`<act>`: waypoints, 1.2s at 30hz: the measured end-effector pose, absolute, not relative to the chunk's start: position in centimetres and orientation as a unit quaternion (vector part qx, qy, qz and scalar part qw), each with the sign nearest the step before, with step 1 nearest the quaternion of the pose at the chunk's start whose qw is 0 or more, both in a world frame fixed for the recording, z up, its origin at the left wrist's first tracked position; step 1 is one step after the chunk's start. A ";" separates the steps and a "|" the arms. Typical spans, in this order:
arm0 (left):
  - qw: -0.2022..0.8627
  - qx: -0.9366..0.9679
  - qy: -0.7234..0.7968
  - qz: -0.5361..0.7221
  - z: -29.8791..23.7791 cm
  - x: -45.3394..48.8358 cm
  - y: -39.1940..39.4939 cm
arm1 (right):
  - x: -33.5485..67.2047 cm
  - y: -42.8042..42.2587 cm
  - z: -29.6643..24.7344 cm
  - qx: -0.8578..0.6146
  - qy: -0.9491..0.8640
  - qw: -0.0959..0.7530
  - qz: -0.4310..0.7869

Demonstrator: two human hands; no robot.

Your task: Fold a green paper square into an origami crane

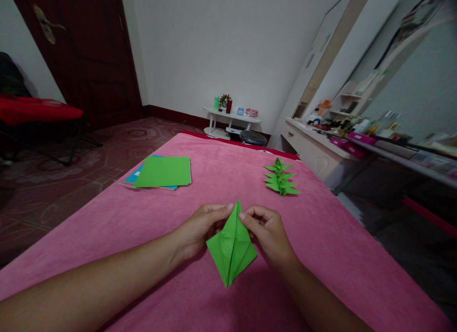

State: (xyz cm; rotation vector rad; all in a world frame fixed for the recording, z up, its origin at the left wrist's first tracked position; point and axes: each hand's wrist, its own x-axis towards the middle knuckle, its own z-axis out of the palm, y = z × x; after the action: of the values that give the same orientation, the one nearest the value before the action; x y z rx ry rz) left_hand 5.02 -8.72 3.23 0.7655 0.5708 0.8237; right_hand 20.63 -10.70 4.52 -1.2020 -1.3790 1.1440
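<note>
A folded green paper piece (232, 246), kite-shaped with creases, lies on the pink cloth (150, 236) in front of me. My left hand (200, 227) pinches its upper left edge near the top point. My right hand (266, 229) pinches the upper right edge, fingers curled. Both hands are closed on the paper. A finished green paper tree (280, 178) of stacked spiky layers lies farther off to the right.
A stack of square paper sheets (162, 172), green on top with blue beneath, lies at the left of the cloth. A red chair (32, 110) stands at far left, a small white shelf (230, 117) by the wall, a cluttered dresser (321, 141) at right.
</note>
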 end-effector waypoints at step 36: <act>0.720 0.394 0.350 0.451 3.3 5.9 -9.8 | 19.9 -11.1 4.7 -0.493 -0.590 0.464 0.440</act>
State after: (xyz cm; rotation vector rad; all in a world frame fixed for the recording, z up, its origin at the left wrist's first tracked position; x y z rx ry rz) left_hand 5.94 -9.76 3.28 0.8707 0.7738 0.9976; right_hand 19.93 -11.10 4.72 -1.2106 -1.4487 1.0822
